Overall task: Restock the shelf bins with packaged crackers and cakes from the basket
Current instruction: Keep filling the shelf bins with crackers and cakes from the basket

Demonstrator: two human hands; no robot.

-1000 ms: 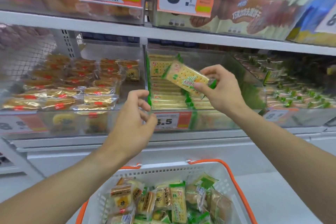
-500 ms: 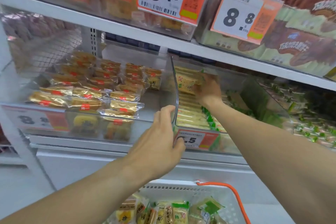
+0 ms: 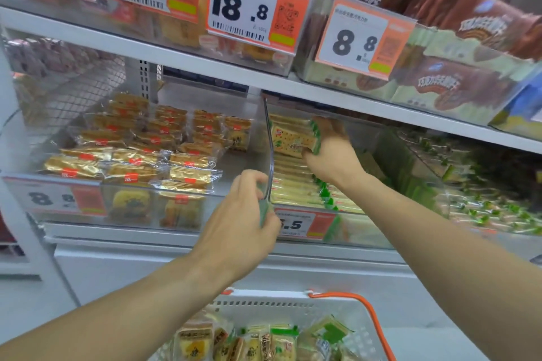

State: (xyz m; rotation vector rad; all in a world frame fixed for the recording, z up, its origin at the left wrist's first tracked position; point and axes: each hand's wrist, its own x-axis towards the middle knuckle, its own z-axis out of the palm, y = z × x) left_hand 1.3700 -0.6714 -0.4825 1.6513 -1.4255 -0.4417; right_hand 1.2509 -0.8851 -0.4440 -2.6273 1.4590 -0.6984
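My right hand (image 3: 333, 155) reaches deep into the clear cracker bin (image 3: 416, 173) on the middle shelf. It grips a yellow cracker pack with green ends (image 3: 289, 138), held on edge against the rear of the stacked packs (image 3: 296, 187). At the bin's front left corner, the fingers of my left hand (image 3: 245, 223) curl over the clear wall. Below, the white basket with an orange handle (image 3: 293, 305) holds several mixed cracker and cake packs (image 3: 281, 343).
To the left, a clear bin (image 3: 58, 184) holds gold-wrapped cake packs (image 3: 135, 158). At the right is a bin of green-tipped packs (image 3: 495, 211). The shelf above (image 3: 205, 67) hangs low over the bins, with price tags and brown packages (image 3: 457, 88).
My right hand carried the cracker pack from in front of the bin to its back. My left hand moved up and took hold of the bin's front corner. The view shifted right and closer.
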